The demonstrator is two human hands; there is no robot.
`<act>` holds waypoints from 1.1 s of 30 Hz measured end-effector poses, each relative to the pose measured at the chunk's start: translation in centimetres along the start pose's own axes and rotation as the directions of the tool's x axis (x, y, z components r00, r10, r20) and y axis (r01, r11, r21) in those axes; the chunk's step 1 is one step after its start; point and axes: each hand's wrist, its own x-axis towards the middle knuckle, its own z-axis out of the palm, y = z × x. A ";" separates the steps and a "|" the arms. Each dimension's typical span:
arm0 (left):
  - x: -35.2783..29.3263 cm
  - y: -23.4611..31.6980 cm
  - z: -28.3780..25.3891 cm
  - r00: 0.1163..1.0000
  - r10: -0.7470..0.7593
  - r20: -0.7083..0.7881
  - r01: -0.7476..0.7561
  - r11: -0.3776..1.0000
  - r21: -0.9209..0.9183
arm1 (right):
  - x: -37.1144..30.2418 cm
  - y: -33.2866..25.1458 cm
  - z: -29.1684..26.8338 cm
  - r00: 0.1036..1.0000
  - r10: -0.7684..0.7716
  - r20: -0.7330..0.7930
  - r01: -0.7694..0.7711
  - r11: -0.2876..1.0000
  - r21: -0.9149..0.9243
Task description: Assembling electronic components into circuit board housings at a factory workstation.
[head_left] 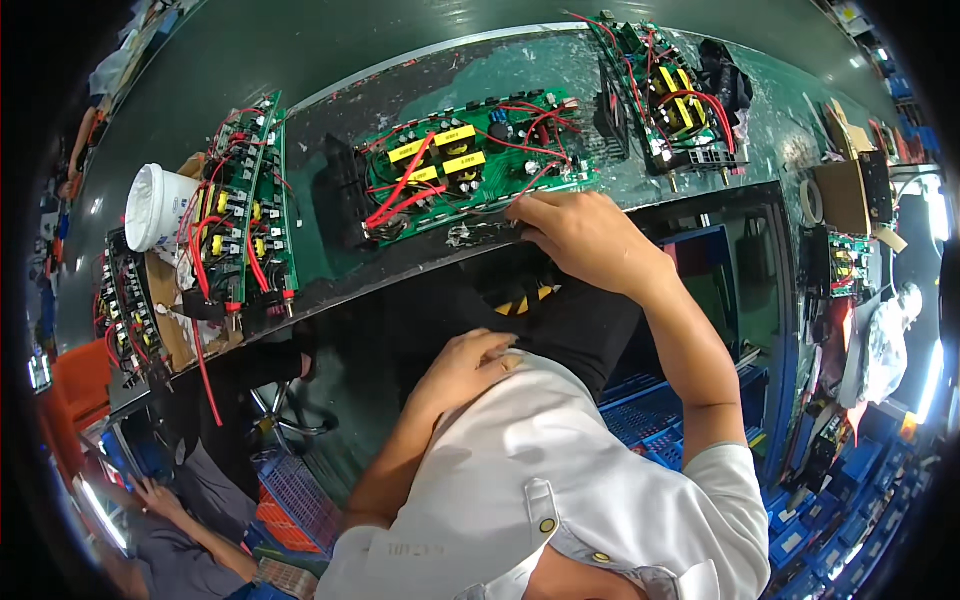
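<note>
Hands: right (585,238) touches green circuit board (468,160); white cup (157,206) contents unseen.

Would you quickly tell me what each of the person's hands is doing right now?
Left hand: fingers curled, resting by the white shirt; holds nothing visible.
Right hand: palm down at the near edge of the green circuit board; its grip cannot be told.

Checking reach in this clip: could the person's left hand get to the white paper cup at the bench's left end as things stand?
Probably yes. The left hand rests near the torso, holding nothing visible, and the white paper cup stands uncovered beside an upright circuit board. Only red wires trail nearby.
</note>
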 end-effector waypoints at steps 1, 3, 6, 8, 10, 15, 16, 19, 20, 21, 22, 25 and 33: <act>0.4 1.0 -0.6 0.997 -0.003 -0.084 0.001 1.000 -0.027 | 0.1 0.2 0.3 1.000 -0.003 0.005 0.003 1.000 -0.001; 0.7 5.0 -1.8 0.913 0.089 -0.398 -0.106 0.994 -0.021 | 0.1 0.2 0.7 1.000 0.003 0.021 -0.003 1.000 -0.002; 1.9 7.4 -4.2 0.619 0.568 -0.542 -0.298 0.809 0.507 | -0.3 -0.5 0.2 0.999 0.021 0.035 -0.021 1.000 0.000; 3.4 9.6 -6.1 0.688 0.588 -0.425 -0.189 0.711 0.677 | -0.4 -0.8 0.1 0.999 0.030 0.040 -0.030 1.000 0.005; 4.5 9.4 -7.2 0.751 0.569 -0.335 -0.194 0.675 0.712 | -0.6 -1.1 0.4 0.999 -0.045 -0.002 0.045 0.997 0.059; 4.7 9.4 -8.4 0.749 0.606 -0.266 -0.211 0.600 0.772 | -1.1 0.2 0.8 0.993 0.019 -0.114 -0.015 0.999 0.033; 4.9 9.3 -8.8 0.742 0.613 -0.272 -0.191 0.583 0.790 | -0.8 0.7 0.7 0.991 0.018 -0.132 -0.015 1.000 0.024; 5.5 9.5 -10.6 0.711 0.651 -0.267 -0.149 0.510 0.847 | 0.6 1.6 0.4 0.956 -0.063 -0.286 0.092 0.992 0.091; 5.8 9.6 -11.5 0.716 0.645 -0.267 -0.151 0.516 0.843 | 1.2 1.6 -0.2 0.957 -0.074 -0.282 0.105 0.990 0.097; 6.2 9.8 -12.2 0.721 0.641 -0.263 -0.159 0.523 0.837 | 1.6 1.9 -0.2 0.942 -0.103 -0.319 0.130 0.989 0.065; 6.3 10.3 -12.6 0.752 0.586 -0.301 -0.128 0.577 0.806 | 2.1 2.4 -0.1 0.924 -0.135 -0.357 0.157 0.987 0.033; 6.8 10.3 -14.9 0.828 0.502 -0.249 -0.184 0.663 0.726 | 3.2 2.8 0.3 0.949 -0.142 -0.283 0.172 0.982 0.083; 7.4 8.8 -14.7 0.823 0.534 -0.192 -0.269 0.665 0.697 | 3.5 3.5 1.1 0.953 -0.174 -0.250 0.195 0.979 0.060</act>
